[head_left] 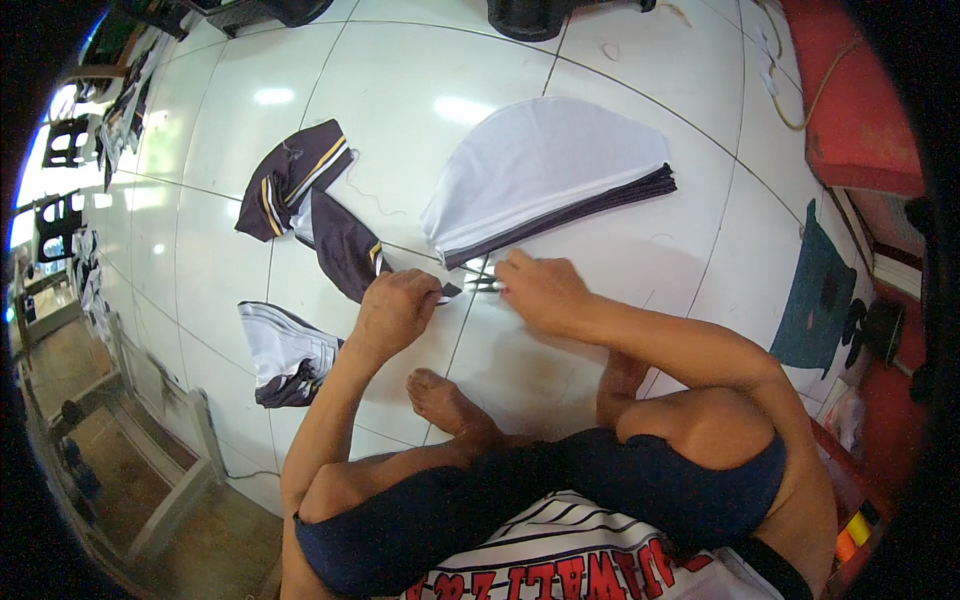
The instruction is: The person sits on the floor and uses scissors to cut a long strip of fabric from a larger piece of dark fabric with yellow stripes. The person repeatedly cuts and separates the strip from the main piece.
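My left hand (395,308) is closed on the end of a dark fabric piece (342,245) with yellow and white stripes. A small dark tip of the cloth sticks out past my fingers. The rest trails over the white tiled floor (400,85) to another striped dark piece (292,180) at the upper left. Just right of that tip, my right hand (545,290) grips small thread snips (482,285), their blades pointing left toward the cloth. Beyond both hands lies a stack of white half-round fabric pieces (550,170) with dark edges.
A smaller bundle of white and dark cloth (285,350) lies left of my left forearm. My bare foot (450,405) rests on the tiles. Black plastic stools (530,15) stand at the far edge, a green cloth (815,295) at the right, and a wooden frame (170,440) at the left.
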